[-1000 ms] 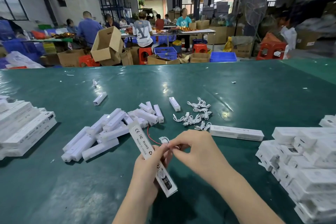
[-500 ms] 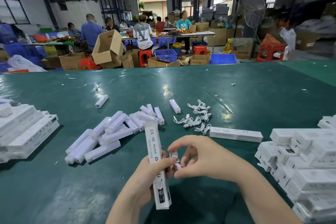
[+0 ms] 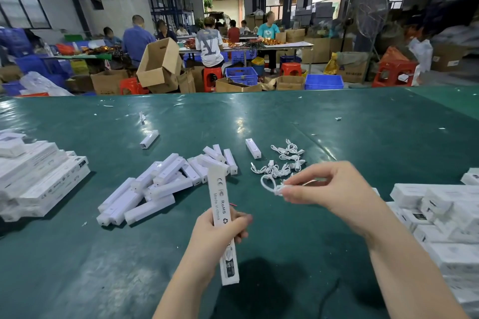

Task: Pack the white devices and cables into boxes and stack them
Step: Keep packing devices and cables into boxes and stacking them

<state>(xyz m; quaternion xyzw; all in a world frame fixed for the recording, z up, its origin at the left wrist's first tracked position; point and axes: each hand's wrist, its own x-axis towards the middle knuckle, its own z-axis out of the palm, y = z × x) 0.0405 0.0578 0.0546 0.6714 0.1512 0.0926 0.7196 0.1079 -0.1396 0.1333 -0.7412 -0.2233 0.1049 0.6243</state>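
My left hand (image 3: 216, 233) grips a long white box (image 3: 220, 202) printed "RoHS, Made in China", held nearly upright above the green table (image 3: 363, 137). To its right, my right hand (image 3: 326, 189) pinches a coiled white cable (image 3: 269, 185) just in front of a small heap of white cables (image 3: 285, 160). A pile of white bar-shaped devices (image 3: 155, 186) lies left of the box. One device (image 3: 253, 148) lies alone beside the cables, another (image 3: 149, 139) farther back.
Stacks of white boxes stand at the left edge (image 3: 39, 181) and at the right edge (image 3: 445, 215) of the table. Beyond the far edge are cardboard cartons (image 3: 159, 65), blue crates, red stools and seated people at other tables.
My right hand has moved away from the box, up and to the right, and now pinches a cable. The box in my left hand has turned more upright.
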